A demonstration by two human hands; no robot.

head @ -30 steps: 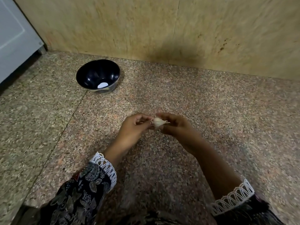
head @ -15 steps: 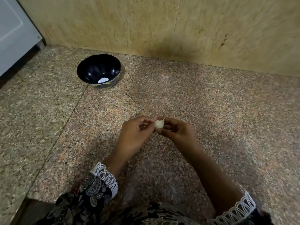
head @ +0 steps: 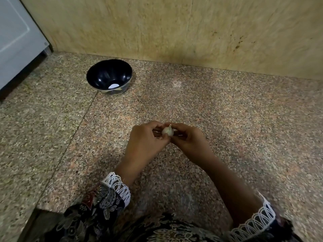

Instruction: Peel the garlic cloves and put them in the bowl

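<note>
Both hands met out over the speckled counter [head: 227, 110], wrists angled inward, the left hand [head: 145, 144] and right hand [head: 190, 140] each pinching the same garlic clove [head: 167, 131] with curled fingertips. The clove sat between them, well apart from the black bowl [head: 97, 75] back by the wall.

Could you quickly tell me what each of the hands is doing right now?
Left hand: pinching the garlic.
Right hand: pinching the same garlic.
</note>
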